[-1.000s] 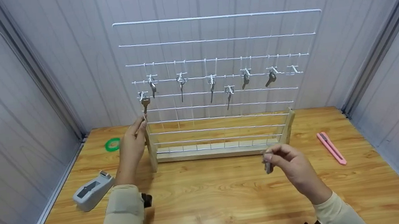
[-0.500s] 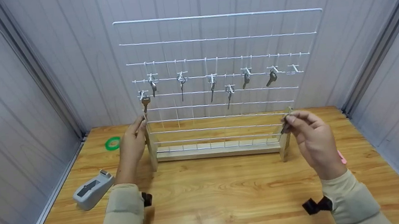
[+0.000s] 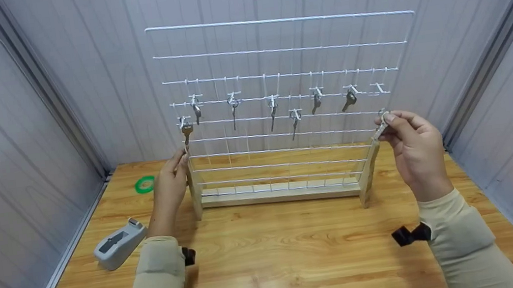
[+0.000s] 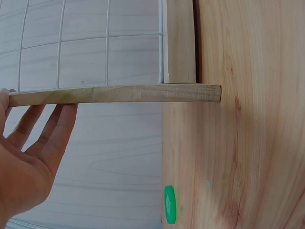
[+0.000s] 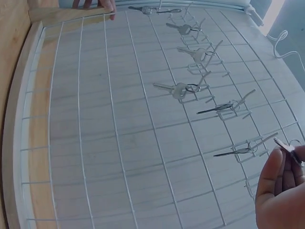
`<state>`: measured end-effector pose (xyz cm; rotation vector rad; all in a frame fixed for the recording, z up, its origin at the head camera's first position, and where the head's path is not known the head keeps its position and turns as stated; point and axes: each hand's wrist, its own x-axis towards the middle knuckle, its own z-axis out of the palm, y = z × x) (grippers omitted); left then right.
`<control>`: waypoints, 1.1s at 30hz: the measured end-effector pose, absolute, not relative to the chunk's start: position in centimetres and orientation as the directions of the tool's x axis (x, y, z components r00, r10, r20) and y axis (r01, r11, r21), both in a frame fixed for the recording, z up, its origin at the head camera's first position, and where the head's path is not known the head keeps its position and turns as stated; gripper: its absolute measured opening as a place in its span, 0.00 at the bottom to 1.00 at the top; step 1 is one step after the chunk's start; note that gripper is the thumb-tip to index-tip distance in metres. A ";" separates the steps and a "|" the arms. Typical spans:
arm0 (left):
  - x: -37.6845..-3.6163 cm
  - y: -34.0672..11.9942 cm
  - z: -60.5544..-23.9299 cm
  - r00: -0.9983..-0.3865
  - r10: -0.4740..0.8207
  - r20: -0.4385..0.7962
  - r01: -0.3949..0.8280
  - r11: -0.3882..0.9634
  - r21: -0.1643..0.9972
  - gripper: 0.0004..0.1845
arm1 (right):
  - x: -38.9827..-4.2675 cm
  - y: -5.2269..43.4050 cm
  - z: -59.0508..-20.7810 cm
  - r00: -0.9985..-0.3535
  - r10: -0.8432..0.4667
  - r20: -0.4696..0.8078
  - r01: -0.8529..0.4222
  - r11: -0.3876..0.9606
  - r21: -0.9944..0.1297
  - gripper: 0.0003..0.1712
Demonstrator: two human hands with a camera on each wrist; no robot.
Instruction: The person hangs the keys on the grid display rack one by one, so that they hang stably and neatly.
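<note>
We are lifting a key (image 3: 380,130) toward the empty hook (image 3: 379,88) at the rack's (image 3: 274,52) three o'clock edge.
Right hand (image 3: 412,143) grip is pinching the key; left hand (image 3: 169,187), fingers straight, is bracing the frame — we are aiming its ring squarely.

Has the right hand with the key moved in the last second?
Yes. The right hand, pinching a key, has risen from low in front of the rack's wooden base to the grid's right edge, just below the empty hook.

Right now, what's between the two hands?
In the head view, the white wire rack with hanging keys stands between the left hand and the right hand.
</note>
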<state>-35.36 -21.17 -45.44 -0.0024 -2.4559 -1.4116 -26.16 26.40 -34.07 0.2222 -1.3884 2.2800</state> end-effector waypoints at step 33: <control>-35.5 -21.1 -45.5 -0.944 -0.175 0.279 0.147 0.532 0.834 0.26 | -30.2 26.5 -33.1 -0.890 0.370 0.268 -0.416 -0.413 -0.810 0.06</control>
